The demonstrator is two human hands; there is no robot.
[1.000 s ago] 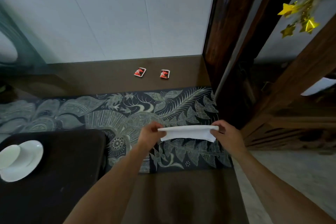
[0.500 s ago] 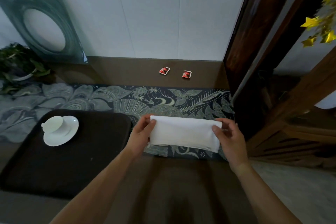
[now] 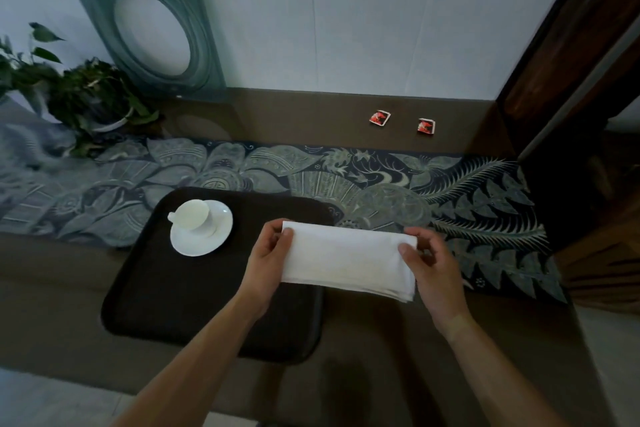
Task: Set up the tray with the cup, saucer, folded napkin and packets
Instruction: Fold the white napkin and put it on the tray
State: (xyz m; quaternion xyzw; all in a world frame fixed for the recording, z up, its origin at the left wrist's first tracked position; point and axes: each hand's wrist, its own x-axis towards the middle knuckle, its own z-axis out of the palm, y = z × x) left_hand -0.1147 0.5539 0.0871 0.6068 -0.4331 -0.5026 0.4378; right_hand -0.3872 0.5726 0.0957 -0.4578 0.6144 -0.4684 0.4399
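Both forearms reach forward from the near edge. The left hand [image 3: 268,250] and right hand [image 3: 431,263] pinch the ends of a folded white cloth napkin [image 3: 346,258], fingers closed on it, held flat over the right edge of the dark rectangular tray [image 3: 166,291]. A white cup [image 3: 192,215] on its white saucer [image 3: 204,239] sits far left on the tray; two red packets [image 3: 379,117] lie far right on the brown surface [image 3: 381,340].
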